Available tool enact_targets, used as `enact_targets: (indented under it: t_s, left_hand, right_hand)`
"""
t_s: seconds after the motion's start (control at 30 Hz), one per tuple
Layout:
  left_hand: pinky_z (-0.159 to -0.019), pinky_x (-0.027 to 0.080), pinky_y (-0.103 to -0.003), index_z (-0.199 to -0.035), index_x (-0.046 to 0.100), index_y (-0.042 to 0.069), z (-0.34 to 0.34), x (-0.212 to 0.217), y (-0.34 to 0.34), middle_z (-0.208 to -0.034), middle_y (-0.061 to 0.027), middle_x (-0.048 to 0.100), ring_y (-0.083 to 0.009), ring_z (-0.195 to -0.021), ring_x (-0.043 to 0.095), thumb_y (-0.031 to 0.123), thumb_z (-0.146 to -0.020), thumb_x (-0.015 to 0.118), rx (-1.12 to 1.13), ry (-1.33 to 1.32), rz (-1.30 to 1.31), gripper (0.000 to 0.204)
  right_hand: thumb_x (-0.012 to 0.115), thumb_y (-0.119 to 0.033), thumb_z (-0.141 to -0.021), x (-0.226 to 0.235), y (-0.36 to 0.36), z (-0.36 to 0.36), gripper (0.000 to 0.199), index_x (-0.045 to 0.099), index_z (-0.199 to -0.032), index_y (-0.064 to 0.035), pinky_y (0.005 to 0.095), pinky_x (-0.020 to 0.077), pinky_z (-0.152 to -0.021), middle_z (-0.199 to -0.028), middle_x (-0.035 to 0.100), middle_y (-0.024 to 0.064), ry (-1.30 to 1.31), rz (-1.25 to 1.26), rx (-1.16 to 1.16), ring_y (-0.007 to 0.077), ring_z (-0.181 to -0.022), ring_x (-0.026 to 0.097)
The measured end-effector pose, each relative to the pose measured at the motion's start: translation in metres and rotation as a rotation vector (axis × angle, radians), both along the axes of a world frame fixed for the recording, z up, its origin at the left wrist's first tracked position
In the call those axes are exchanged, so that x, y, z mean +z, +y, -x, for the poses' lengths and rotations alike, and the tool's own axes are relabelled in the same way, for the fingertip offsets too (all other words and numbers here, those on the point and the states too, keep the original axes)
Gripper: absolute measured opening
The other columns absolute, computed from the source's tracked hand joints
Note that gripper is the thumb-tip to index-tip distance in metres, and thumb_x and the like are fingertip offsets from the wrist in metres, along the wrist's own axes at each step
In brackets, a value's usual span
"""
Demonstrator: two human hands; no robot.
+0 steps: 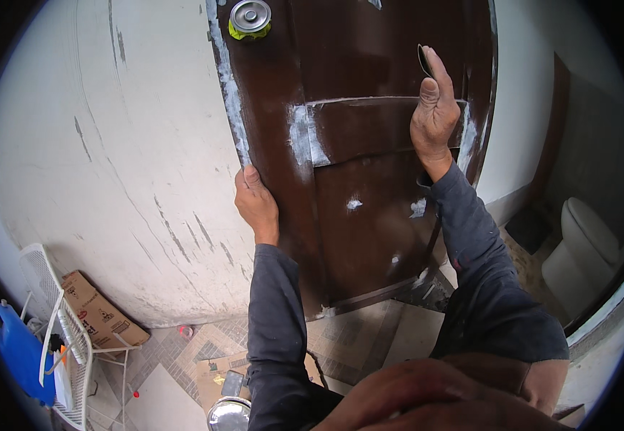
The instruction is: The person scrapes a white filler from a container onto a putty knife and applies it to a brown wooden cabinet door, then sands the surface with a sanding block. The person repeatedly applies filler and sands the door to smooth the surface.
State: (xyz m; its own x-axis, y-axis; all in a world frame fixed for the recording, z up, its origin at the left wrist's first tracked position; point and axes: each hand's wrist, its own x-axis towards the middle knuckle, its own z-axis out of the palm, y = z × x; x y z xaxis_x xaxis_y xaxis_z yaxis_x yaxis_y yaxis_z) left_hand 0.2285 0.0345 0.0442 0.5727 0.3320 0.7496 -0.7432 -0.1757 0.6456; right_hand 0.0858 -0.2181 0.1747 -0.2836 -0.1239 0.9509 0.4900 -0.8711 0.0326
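Note:
A dark brown panelled door [369, 251] stands in front of me, with whitish filler-like patches [303, 136] along its edge, rails and lower panel. My left hand [257, 207] is wrapped round the door's left edge, thumb on the edge and the fingers partly hidden behind. Over the right side of the door, my right hand [436, 115] is raised with its fingers straight and together. Against those fingers, on the thumb side, sits a thin, curved dark sheet that looks like sandpaper [424, 62]. A round metal doorknob [250, 15] with yellow-green wrapping beneath it is at the top left of the door.
At lower left are a white metal chair [75, 352], a blue plastic container [21, 352] and a cardboard box [100, 309] against the scuffed white wall [139, 158]. A round shiny tin [229, 414] stands by my left arm. Through the opening at right is a toilet [581, 244].

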Motion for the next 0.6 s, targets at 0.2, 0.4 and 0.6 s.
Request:
enact_targets:
  t_s: [0.2, 0.4, 0.6]
  left_hand:
    - [-0.09, 0.05, -0.039, -0.132, 0.06, 0.0, 0.002, -0.031, 0.008, -0.115, -0.0225, 0.069, -0.0349, -0.105, 0.066, 0.05, -0.109, 0.033, -0.14, -0.109, -0.004, 0.062]
    - [-0.106, 0.042, -0.034, -0.141, 0.052, -0.006, -0.002, -0.062, 0.019, -0.13, -0.0202, 0.064, -0.026, -0.124, 0.058, 0.055, -0.106, 0.039, -0.439, 0.012, 0.1, 0.072]
    - [-0.108, 0.041, -0.035, -0.139, 0.053, -0.009, -0.009, -0.062, 0.018, -0.133, -0.0218, 0.063, -0.0274, -0.125, 0.058, 0.057, -0.105, 0.041, -0.459, 0.024, 0.122, 0.075]
  right_hand:
    - [0.065, -0.031, -0.091, -0.004, 0.081, -0.003, 0.036, 0.067, -0.126, -0.0215, 0.0442, 0.0407, -0.113, -0.131, 0.066, 0.0022, 0.058, 1.035, -0.385, 0.0255, -0.126, 0.059]
    - [0.052, -0.045, -0.099, 0.009, 0.119, -0.065, 0.057, 0.045, -0.15, -0.0205, 0.0523, 0.0181, -0.122, -0.158, 0.039, 0.0058, 0.353, 0.888, -0.611, 0.0272, -0.149, 0.03]
    - [0.055, -0.048, -0.098, 0.009, 0.111, -0.087, 0.065, 0.042, -0.151, -0.0123, 0.052, 0.0116, -0.123, -0.162, 0.033, 0.0078, 0.421, 1.053, -0.591, 0.0265, -0.152, 0.025]
